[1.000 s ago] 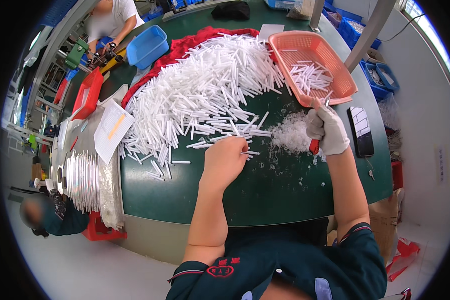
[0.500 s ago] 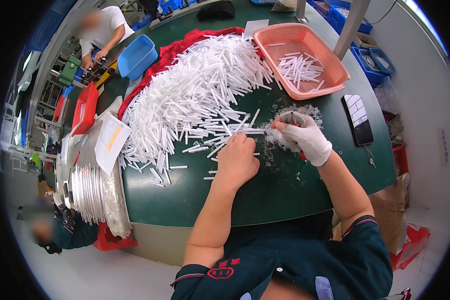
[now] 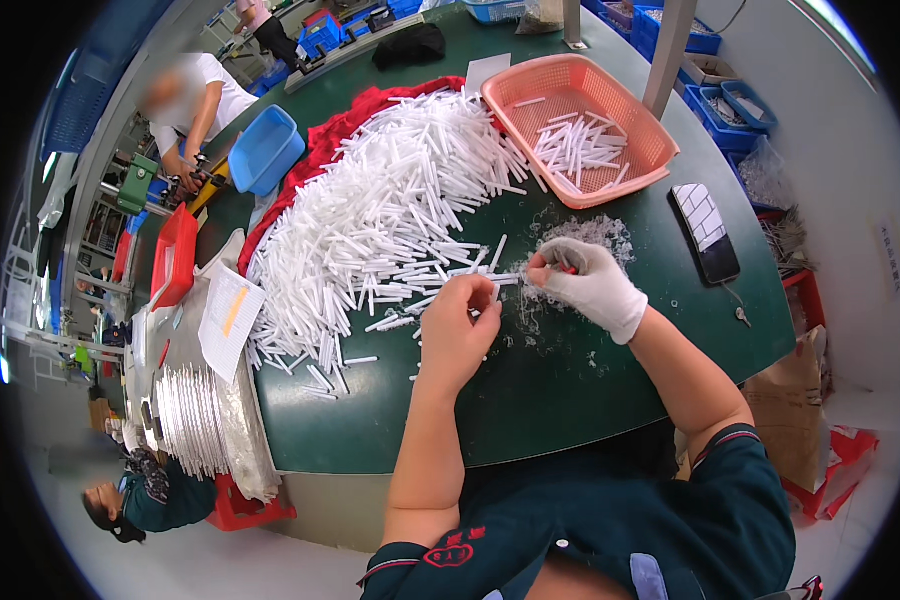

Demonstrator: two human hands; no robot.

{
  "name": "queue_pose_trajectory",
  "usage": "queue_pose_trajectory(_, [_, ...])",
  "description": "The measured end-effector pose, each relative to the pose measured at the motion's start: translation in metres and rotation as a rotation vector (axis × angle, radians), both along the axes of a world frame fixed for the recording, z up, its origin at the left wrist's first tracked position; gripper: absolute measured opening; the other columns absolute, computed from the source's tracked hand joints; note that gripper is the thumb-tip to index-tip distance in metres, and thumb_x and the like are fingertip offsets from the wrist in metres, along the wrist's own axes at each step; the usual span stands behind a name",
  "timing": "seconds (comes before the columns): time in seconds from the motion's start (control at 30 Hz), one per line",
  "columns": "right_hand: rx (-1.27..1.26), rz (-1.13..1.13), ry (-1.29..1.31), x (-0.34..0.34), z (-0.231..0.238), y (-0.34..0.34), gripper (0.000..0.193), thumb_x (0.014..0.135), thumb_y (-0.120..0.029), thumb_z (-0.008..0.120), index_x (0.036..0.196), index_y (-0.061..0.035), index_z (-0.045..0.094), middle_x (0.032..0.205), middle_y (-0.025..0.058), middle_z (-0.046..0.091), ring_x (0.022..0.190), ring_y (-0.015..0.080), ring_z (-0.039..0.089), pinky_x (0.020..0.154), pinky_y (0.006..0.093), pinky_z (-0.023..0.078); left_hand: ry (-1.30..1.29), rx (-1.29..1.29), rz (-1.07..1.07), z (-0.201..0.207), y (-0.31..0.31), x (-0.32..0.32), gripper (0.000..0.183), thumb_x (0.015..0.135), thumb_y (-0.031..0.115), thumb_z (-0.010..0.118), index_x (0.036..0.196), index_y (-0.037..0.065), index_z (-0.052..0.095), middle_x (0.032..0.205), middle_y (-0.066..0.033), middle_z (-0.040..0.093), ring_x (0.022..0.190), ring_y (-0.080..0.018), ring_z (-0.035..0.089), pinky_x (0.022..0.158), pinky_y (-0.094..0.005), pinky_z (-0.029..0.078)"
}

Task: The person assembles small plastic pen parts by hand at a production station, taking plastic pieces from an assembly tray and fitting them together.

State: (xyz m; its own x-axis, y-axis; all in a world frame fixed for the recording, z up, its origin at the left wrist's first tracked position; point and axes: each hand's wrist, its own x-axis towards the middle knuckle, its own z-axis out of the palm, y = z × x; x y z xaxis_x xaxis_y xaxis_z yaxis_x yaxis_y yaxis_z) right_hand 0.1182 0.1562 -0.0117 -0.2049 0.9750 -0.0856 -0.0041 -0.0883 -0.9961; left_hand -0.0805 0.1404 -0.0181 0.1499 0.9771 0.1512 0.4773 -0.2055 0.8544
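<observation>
My bare left hand [image 3: 457, 325] is over the near edge of the loose tubes, with thumb and fingers pinched on a short white tube [image 3: 495, 294]. To its right, my right hand [image 3: 595, 288] wears a white glove and is closed around a small red tool [image 3: 569, 269], mostly hidden by the fingers. A gap separates the two hands. Beyond them spreads a large heap of short white tubes [image 3: 390, 210], partly on a red cloth [image 3: 325, 135]. Thin white shavings [image 3: 615, 238] lie around the gloved hand. More tubes rest in a pink plastic basket [image 3: 660, 150] at the far right.
A phone [image 3: 705, 232] with a cord lies on the green table [image 3: 610, 385], right of the shavings. On the left are a blue bin [image 3: 267, 150], a red bin [image 3: 174, 258], a paper sheet [image 3: 230, 322] and a stack of long white rods [image 3: 192, 422]. Two people sit further off.
My left hand has turned and risen from the tubes, now pinching one tube near the gloved hand. My right hand has shifted slightly left. The whole view has tilted a little.
</observation>
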Motion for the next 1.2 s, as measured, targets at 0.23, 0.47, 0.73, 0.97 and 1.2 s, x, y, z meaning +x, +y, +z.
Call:
queue_pose_trajectory(0.23, [0.132, 0.134, -0.136, -0.007, 0.008, -0.009, 0.024, 0.079, -0.012, 0.072, 0.098, -0.0016, 0.064, 0.077, -0.0026, 0.055, 0.070, 0.0050, 0.046, 0.064, 0.0203, 0.039, -0.758, -0.216, -0.086, 0.001, -0.009, 0.011, 0.028, 0.078, -0.005, 0.067, 0.097, 0.003, 0.049, 0.085, -0.0019, 0.056, 0.072, -0.0071, 0.055, 0.061, -0.0197, 0.045])
queue_pose_trajectory(0.47, [0.305, 0.008, -0.183, -0.012, -0.006, -0.012, 0.016, 0.083, -0.012, 0.068, 0.091, -0.0001, 0.062, 0.071, 0.0002, 0.056, 0.062, 0.0068, 0.047, 0.056, 0.0236, 0.041, -0.641, -0.283, -0.129, -0.003, -0.013, 0.018, 0.022, 0.082, -0.001, 0.066, 0.094, 0.005, 0.049, 0.081, -0.0004, 0.057, 0.072, -0.0062, 0.055, 0.063, -0.0192, 0.044])
queue_pose_trajectory(0.73, [-0.178, 0.027, 0.294, -0.008, 0.020, -0.015, 0.013, 0.088, -0.015, 0.064, 0.090, -0.0031, 0.059, 0.071, -0.0032, 0.054, 0.056, 0.0044, 0.046, 0.049, 0.0192, 0.035, -0.822, -0.393, -0.212, 0.005, -0.014, 0.008, 0.020, 0.086, 0.007, 0.064, 0.099, 0.005, 0.049, 0.084, -0.0100, 0.065, 0.072, -0.0160, 0.063, 0.059, -0.0245, 0.047])
queue_pose_trajectory(0.97, [-0.160, -0.210, 0.429, 0.012, 0.020, -0.001, 0.014, 0.089, -0.018, 0.062, 0.085, -0.0056, 0.055, 0.057, -0.0057, 0.043, 0.045, 0.0033, 0.035, 0.041, 0.0204, 0.025, -0.846, -0.395, -0.238, 0.004, -0.013, 0.009, 0.019, 0.087, 0.007, 0.064, 0.099, 0.006, 0.049, 0.084, -0.0102, 0.065, 0.071, -0.0160, 0.063, 0.059, -0.0243, 0.046])
queue_pose_trajectory(1.2, [-0.180, 0.151, 0.080, 0.000, 0.029, -0.007, 0.030, 0.089, -0.025, 0.063, 0.107, -0.0016, 0.056, 0.073, -0.0016, 0.052, 0.058, 0.0045, 0.042, 0.050, 0.0212, 0.034, -0.865, -0.394, -0.226, 0.005, -0.014, 0.009, 0.013, 0.089, 0.005, 0.059, 0.096, 0.006, 0.047, 0.084, -0.0091, 0.065, 0.070, -0.0142, 0.062, 0.059, -0.0233, 0.046])
